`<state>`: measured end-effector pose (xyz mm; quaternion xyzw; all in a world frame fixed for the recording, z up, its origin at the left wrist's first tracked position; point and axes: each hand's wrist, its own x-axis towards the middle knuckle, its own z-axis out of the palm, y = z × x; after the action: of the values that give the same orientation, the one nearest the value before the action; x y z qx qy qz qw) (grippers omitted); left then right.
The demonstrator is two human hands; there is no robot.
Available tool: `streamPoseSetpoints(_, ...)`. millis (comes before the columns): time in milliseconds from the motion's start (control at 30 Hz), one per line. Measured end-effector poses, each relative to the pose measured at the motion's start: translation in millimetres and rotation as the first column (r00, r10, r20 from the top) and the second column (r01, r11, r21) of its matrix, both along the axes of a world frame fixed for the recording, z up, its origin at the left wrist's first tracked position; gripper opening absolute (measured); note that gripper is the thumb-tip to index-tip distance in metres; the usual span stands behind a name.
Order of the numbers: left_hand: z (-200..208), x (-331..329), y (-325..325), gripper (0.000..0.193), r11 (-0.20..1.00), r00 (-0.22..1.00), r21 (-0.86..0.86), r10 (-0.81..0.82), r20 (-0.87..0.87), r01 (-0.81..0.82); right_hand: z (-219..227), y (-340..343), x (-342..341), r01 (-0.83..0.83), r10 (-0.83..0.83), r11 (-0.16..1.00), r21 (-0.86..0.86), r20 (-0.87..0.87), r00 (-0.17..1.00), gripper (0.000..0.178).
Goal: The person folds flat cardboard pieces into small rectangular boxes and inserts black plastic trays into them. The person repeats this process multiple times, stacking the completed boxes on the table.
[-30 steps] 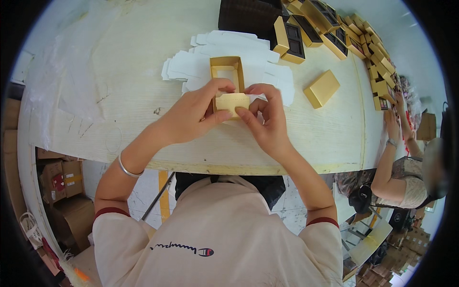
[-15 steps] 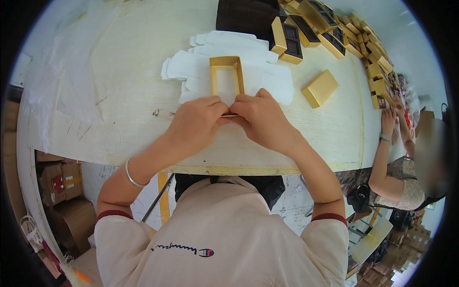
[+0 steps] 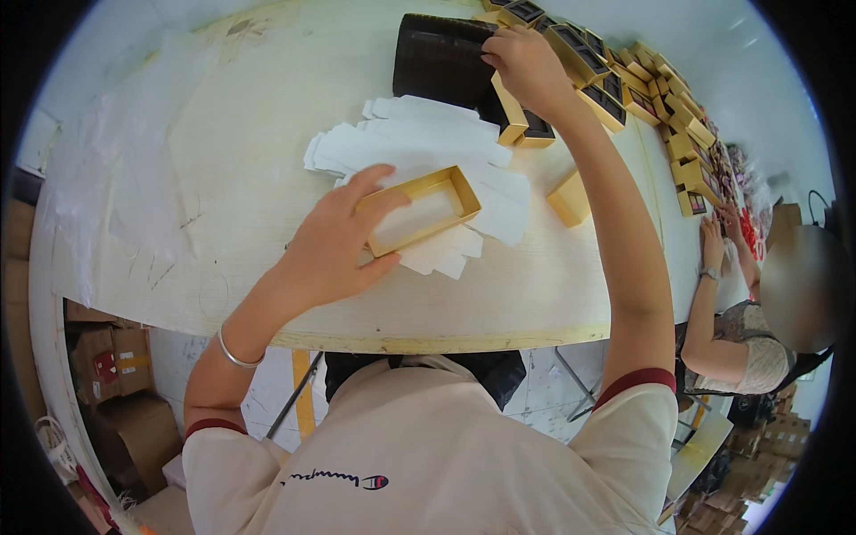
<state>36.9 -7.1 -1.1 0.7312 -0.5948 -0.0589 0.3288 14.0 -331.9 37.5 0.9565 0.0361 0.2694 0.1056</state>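
Note:
My left hand [image 3: 334, 236] is around the left end of an open gold box [image 3: 468, 198], thumb on its near side and fingers over the far wall. The box lies slanted above a spread of white flat card blanks [image 3: 504, 209]. My right hand [image 3: 530, 67] reaches far forward, fingertips pinched at the right edge of a glossy dark brown stack [image 3: 437, 62]; whether a single piece is lifted from it I cannot tell. A closed-looking gold box [image 3: 569, 198] lies beside my right forearm, which partly covers it.
Gold boxes with dark inserts [image 3: 602, 107] crowd the far right of the table, with more gold boxes [image 3: 687, 147] in a pile beyond. Clear plastic film [image 3: 116, 152] lies at the left. A co-worker's hands [image 3: 713, 236] are at the right edge. Cardboard boxes [image 3: 116, 357] stand below left.
My right hand has left the gold box and moved far forward to the dark brown stack. The box has turned from upright to slanted, with my left hand alone at it.

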Motion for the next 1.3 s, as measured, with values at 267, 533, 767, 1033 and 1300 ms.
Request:
streamPoseSetpoints(267, -9.6, 4.8, 6.9, 0.069, 0.991, 0.992, 0.106, 0.086, -0.09, -0.076, 42.9, 9.3, -2.8, -0.079, 0.085, 0.939, 0.334, -0.003, 0.996, 0.016)
streamPoseSetpoints(533, 2.7, 14.0, 5.4, 0.077, 0.989, 0.966, 0.145, 0.0, -0.258, 0.039, 45.7, 77.2, -110.1, 0.217, 0.255, 0.115, 0.969, -0.24, 0.937, 0.024)
streamPoseSetpoints(767, 3.0, 11.9, 0.2, 0.077, 0.986, 0.979, 0.152, -0.039, -0.2, 0.07, 28.1, 103.6, -118.4, 0.737, 0.133, -0.152, 0.658, -0.725, 0.675, 0.023)
streamPoseSetpoints(1033, 8.5, 14.3, -2.1, 0.075, 0.967, 0.993, 0.228, -0.108, -0.039, 0.114, 13.5, 106.7, -122.7, 0.5, 0.155, 0.197, 0.844, -0.53, 0.834, 0.044)
streamPoseSetpoints(1300, -1.1, 9.3, -4.5, 0.077, 0.983, 0.963, 0.082, -0.143, -0.229, 0.165, -17.4, 120.5, -151.1, -0.17, 0.391, 0.76, 0.627, -0.233, 0.89, 0.047)
